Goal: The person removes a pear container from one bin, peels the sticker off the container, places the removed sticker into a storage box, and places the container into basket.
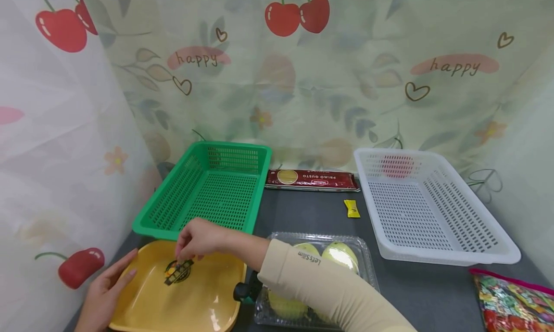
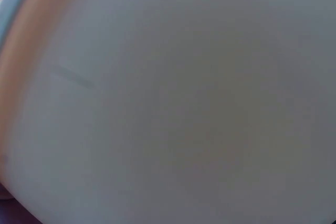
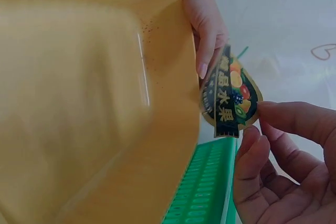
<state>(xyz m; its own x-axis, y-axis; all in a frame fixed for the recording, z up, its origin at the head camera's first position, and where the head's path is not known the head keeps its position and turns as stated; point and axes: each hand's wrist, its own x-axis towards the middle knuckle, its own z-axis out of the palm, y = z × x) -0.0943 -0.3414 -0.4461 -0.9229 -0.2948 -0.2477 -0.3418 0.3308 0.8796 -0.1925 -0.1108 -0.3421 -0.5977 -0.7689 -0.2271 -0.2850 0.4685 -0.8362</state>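
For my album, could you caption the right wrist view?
Right hand pinches a fruit-printed label; left hand at the yellow basin's edge.

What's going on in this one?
A person's right hand pinches a black label printed with colourful fruit between its fingers, above a shallow yellow basin. The left hand holds the basin's left rim. Behind the basin stands a green plastic mesh basket. A clear plastic box with round pale-green fruits sits under the right sleeve, and a white plastic mesh basket stands to the right.
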